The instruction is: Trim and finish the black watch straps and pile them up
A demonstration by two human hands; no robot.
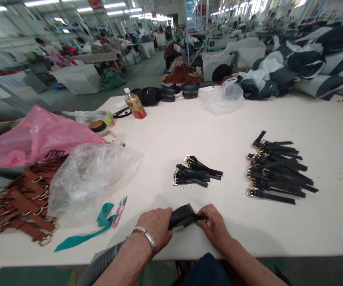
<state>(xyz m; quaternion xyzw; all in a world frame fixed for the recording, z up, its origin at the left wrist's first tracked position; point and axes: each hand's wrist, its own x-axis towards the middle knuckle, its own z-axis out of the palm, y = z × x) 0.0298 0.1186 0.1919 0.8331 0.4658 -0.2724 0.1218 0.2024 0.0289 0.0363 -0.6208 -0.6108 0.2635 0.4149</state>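
Observation:
At the front edge of the white table, my left hand [156,227], with a silver bangle at the wrist, is wrapped round a black handheld tool [183,216]. My right hand [213,225] pinches a small black strap with a metal buckle [201,217] at the tool's right end. Beyond my hands lies a small pile of black buckled straps [192,174]. A larger pile of similar straps [278,171] lies to the right.
Brown straps with metal rings [25,202], a clear plastic bag [91,174], a pink bag [40,137], a teal ribbon [83,238] and pink-handled snips [118,214] are on the left. A bottle [135,104] stands farther back. A grey hose [103,262] runs by my left forearm.

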